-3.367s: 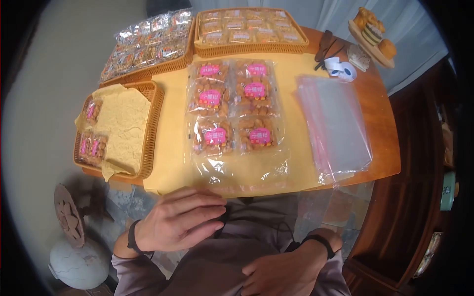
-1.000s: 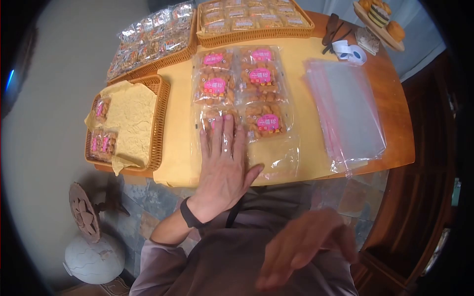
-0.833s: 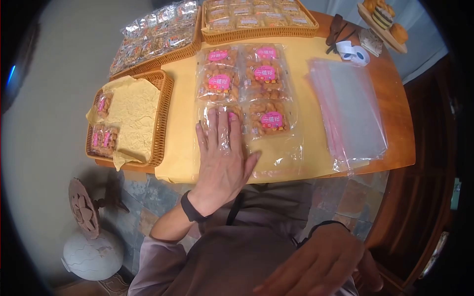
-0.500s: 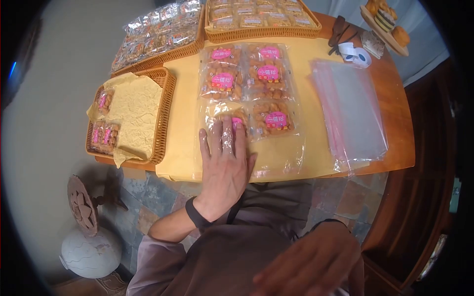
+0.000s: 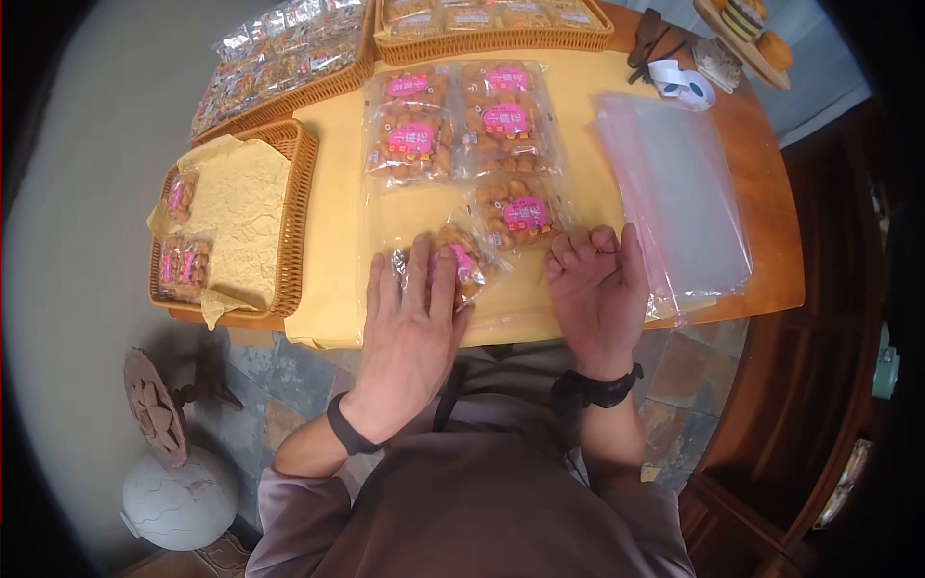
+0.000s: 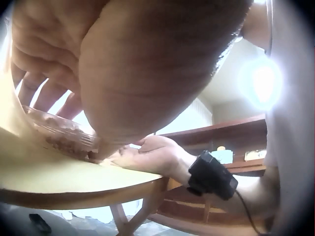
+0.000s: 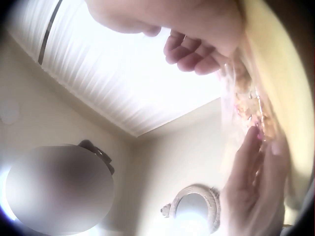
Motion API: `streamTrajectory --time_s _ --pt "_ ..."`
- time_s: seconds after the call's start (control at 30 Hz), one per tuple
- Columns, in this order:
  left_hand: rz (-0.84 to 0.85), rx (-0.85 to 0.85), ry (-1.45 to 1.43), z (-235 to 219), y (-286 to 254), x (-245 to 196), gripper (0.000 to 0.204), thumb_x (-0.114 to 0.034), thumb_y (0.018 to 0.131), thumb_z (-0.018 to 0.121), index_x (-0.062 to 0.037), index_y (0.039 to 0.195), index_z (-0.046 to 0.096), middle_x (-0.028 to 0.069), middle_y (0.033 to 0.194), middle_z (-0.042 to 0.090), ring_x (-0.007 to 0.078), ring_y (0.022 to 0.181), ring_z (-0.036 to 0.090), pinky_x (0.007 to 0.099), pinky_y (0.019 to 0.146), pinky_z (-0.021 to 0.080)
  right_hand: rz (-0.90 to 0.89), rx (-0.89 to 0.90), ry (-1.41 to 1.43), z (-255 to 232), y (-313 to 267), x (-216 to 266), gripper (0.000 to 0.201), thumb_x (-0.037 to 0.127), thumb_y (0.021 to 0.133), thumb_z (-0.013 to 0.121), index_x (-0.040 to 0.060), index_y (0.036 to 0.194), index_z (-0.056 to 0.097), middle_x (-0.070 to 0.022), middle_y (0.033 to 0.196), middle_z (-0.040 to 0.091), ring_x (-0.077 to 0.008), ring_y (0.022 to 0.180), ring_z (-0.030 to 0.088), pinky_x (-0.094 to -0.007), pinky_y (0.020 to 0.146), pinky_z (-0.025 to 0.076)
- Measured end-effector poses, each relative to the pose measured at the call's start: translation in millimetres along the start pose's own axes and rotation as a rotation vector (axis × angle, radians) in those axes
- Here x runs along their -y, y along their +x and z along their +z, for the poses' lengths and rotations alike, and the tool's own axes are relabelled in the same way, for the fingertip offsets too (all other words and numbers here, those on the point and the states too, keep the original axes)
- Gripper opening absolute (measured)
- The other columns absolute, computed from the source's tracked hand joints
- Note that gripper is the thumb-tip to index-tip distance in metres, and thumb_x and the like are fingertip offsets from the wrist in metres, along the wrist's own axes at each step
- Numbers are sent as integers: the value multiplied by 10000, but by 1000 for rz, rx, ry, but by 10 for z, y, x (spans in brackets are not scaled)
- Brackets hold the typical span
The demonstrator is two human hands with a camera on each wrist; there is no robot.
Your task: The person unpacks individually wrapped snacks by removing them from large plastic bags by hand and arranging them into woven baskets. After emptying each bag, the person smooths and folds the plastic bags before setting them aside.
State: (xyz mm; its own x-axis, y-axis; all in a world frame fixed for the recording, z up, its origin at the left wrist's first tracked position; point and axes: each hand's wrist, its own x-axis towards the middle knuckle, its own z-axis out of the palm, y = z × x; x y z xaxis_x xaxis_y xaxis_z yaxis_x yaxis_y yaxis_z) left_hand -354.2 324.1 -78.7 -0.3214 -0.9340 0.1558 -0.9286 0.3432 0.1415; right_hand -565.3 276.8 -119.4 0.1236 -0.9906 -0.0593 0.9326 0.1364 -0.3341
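The straight fingers of the left hand (image 5: 409, 328) lie spread narrowly over a pink-labelled dough-twist packet (image 5: 469, 272), touching its top. That packet sits askew, nearer the person than the lower-right dough-twist packet (image 5: 520, 214), and the hand hides part of it. The right hand (image 5: 599, 294) turns its palm upward, fingers loosely curled round nothing, thumb apart from them, just beside the lower-right packet. Black bands (image 5: 597, 387) circle both wrists.

Beyond, four upper dough-twist packets (image 5: 411, 141) lie flat in two columns, pink oval labels facing up. Clear film (image 5: 405, 214) glints around the group; whether it covers them or lies beneath, I cannot tell. All this rests on yellow paper (image 5: 337, 202) spread over the wooden bench (image 5: 766, 241).

To the left, a wicker basket (image 5: 295, 222) lined with crumpled yellow paper holds three small pink-labelled packets (image 5: 193, 265) along its left side. To the right lies a stack of clear plastic bags (image 5: 689, 202) with pinkish edges, and behind it a white roll (image 5: 684, 85). At the back, a left rear basket (image 5: 308, 93) carries silvery packets, and a right rear basket (image 5: 501, 44) carries pale square ones.
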Motion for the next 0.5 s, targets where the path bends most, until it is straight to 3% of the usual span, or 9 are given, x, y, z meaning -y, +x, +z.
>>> streamTrajectory --time_s 0.13,0.27,0.33,0.37,0.5 --pt "39 38 -143 -199 -107 -12 665 -214 888 755 65 1427 484 295 1432 502 510 1286 489 555 1115 414 -7 -2 17 -14 -2 -14 405 395 1116 407 97 951 625 -35 852 548 -202 863 533 -382 864 429" --pt "181 120 -306 -407 -269 75 668 -225 806 842 44 1357 578 248 1431 531 427 1204 567 485 1007 505 2 31 16 -4 3 -3 385 370 1122 394 102 945 607 -20 811 486 -184 822 491 -373 834 415" --pt "307 87 -420 -487 -316 99 638 -238 761 878 48 1280 641 233 1396 571 394 1160 607 448 949 540 3 48 16 21 1 1 377 358 1124 389 105 940 600 -9 788 457 -175 798 468 -367 818 409" --pt "303 78 -440 -551 -327 102 597 -250 736 896 56 1201 679 214 1339 617 373 1117 638 426 902 557 4 31 20 40 -7 2 365 345 1125 389 111 925 586 1 770 423 -165 770 435 -358 794 399" --pt "305 -46 -429 -611 -384 210 573 -263 711 914 62 1124 687 240 1271 646 384 1074 658 444 843 568 7 39 48 35 -9 8 345 318 1122 394 127 875 540 26 734 354 -143 715 363 -334 737 372"
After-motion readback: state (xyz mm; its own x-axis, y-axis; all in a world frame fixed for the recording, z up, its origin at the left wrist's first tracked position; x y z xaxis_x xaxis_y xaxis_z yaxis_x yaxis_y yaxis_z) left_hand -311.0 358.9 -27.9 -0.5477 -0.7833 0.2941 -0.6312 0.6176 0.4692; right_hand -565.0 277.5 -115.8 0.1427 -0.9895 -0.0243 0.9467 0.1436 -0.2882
